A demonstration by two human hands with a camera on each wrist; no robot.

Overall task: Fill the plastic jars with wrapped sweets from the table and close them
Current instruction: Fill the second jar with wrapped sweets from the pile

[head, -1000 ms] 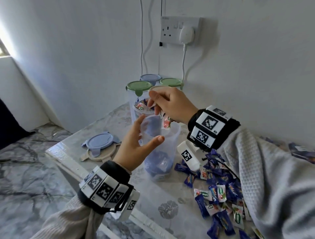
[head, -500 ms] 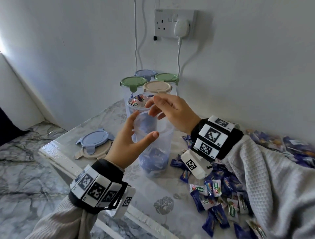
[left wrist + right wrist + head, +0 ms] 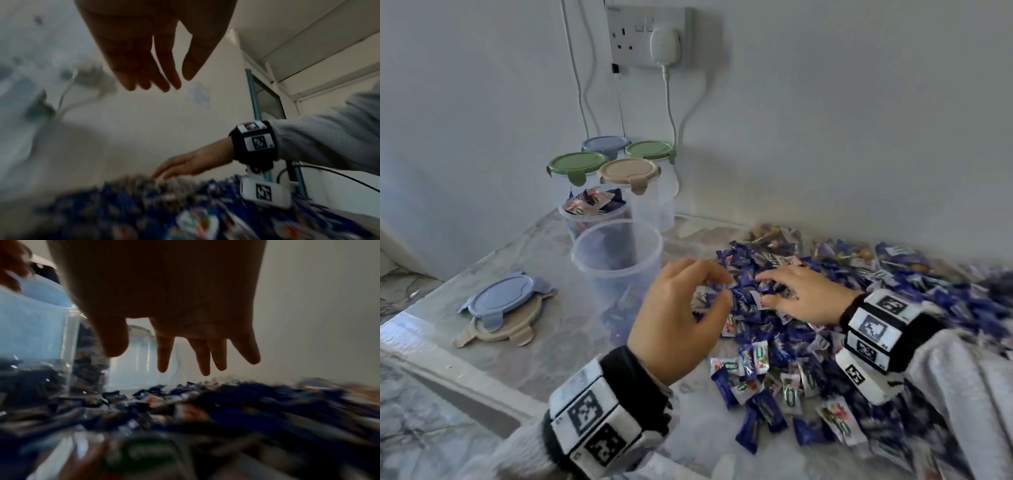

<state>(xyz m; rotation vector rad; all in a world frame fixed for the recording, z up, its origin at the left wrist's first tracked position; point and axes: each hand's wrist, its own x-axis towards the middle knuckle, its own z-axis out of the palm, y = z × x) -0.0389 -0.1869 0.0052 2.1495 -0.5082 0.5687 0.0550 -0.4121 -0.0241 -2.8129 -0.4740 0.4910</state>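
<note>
From the head view, the open jar (image 3: pixel 616 274) stands left of the sweets (image 3: pixel 774 339); the left hand (image 3: pixel 678 318) hovers loosely curled, empty, and the right hand (image 3: pixel 798 298) rests spread on the pile. The left wrist view shows relaxed fingers (image 3: pixel 144 65). The right wrist view shows straight fingers (image 3: pixel 205 356) above the wrappers.

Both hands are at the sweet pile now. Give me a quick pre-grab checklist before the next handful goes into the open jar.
1. Left hand free: ok, fingers loose, nothing held.
2. Right hand free: ok, fingers spread over the sweets.
3. Open jar upright, mouth clear: ok.
4. Room in that jar: ok, sweets only near the bottom.
5. Jar behind still lidless: not ok, heaped full.
6. Spare lids within reach: ok, stacked left of the jar.
</note>
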